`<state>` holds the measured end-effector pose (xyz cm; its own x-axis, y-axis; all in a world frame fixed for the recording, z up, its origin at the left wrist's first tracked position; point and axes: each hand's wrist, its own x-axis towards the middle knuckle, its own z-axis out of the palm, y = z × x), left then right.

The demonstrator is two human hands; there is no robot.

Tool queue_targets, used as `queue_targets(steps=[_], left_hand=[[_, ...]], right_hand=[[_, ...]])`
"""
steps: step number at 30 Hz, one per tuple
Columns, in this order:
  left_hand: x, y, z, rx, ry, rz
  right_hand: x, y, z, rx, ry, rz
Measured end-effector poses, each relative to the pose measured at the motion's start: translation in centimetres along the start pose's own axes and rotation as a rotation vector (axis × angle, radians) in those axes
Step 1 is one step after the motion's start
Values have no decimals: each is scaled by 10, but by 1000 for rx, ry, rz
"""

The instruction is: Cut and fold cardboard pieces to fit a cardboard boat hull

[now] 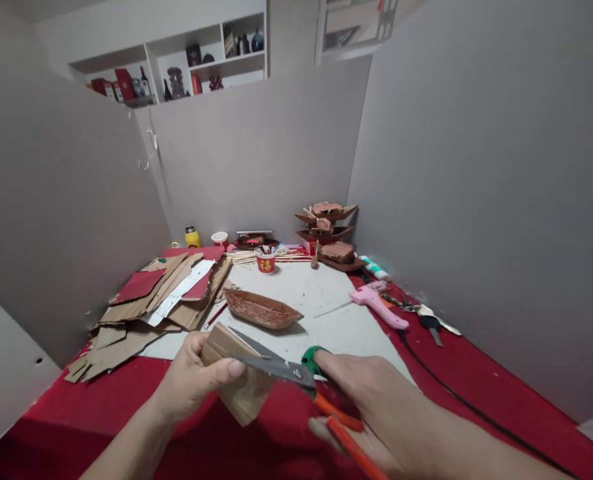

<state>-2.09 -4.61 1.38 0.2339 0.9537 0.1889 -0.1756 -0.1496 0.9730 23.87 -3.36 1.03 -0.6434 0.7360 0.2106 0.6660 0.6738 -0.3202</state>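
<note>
My left hand [196, 370] pinches a piece of brown cardboard [243, 397] between thumb and fingers, above the red tablecloth. My right hand [371, 400] is wrapped round the handles of a pair of scissors [296, 377], one orange and one partly green. The scissor blades are parted, with the cardboard between them, and a thin pale strip shows along its upper edge. Just beyond the hands, a brown model boat hull [261, 310] lies on a white sheet [336, 333]. Part of the right-hand fingers is hidden behind the handles.
Stacked cardboard pieces [126, 307] lie to the left. A pink glue gun [379, 303] with a black cord and some keys [430, 322] lie to the right. Farther back stand a red paper cup [265, 261], a yellow bottle [192, 238] and several model boats [326, 230]. Grey panels [256, 160] enclose the table.
</note>
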Motion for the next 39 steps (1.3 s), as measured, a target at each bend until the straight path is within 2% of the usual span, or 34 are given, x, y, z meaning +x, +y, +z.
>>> queue_targets(steps=[4,8,13,19,30,39], left_hand=[[-3,-1,-1,-9,24,-1],[-5,11,2,100,35,26],[-10,28,14,274,73,135],[-13,36,13,263,37,124],[-13,22,12,196,20,91],[-15,12,11,165,124,47]], right_hand=[[2,-3,-17,3,-37,26],[-3,-6,-28,-17,-55,52],[-7,-8,-34,-42,8,30],[-8,-6,-33,-38,44,-37],[-19,2,-10,-4,57,-106],[-14,-2,-10,-40,90,-58]])
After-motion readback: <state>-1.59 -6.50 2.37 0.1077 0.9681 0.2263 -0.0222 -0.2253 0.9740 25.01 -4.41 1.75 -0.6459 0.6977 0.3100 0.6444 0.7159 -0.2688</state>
